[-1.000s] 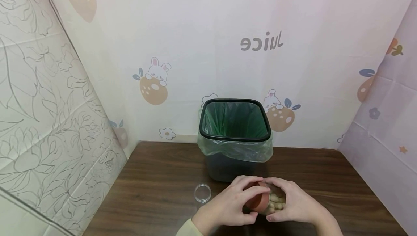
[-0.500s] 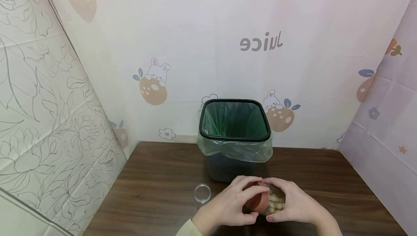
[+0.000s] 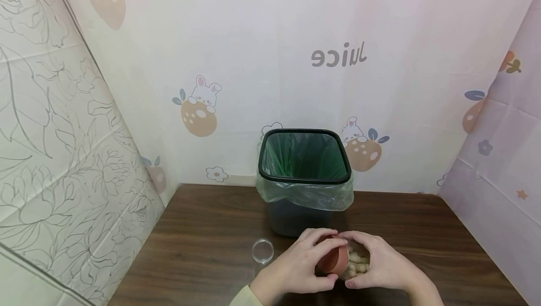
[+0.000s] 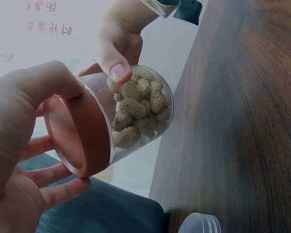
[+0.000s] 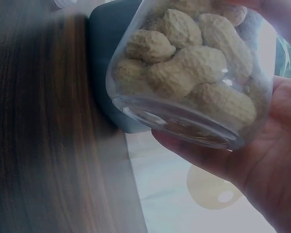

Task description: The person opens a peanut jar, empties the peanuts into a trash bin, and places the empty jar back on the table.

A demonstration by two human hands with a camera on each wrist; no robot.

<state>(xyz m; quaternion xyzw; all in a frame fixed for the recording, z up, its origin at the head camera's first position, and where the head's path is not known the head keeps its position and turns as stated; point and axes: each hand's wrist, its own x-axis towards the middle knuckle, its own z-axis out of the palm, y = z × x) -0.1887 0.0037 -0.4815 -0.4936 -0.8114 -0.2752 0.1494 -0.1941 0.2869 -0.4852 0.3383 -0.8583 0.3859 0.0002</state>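
A clear jar (image 4: 115,92) of unshelled peanuts (image 5: 186,65) is held tilted on its side between my two hands, above the table. Its reddish-brown lid (image 4: 89,136) points left and sits on the jar's mouth. My left hand (image 3: 297,266) grips this lid, thumb on the near side and fingers spread around the rim. Around the jar's body curls my right hand (image 3: 386,264), its thumb pressing the clear wall in the left wrist view. The right palm covers part of the jar in the head view.
Just behind my hands stands a dark bin (image 3: 296,217) with a black rim and a green liner bag (image 3: 304,195). A small clear round container (image 3: 263,251) is on the wooden table (image 3: 203,245), left of the bin's base. Printed cloths (image 3: 262,38) enclose the table.
My left fingers have shifted very slightly on the lid. Both hands keep hold of the jar in nearly the same place.
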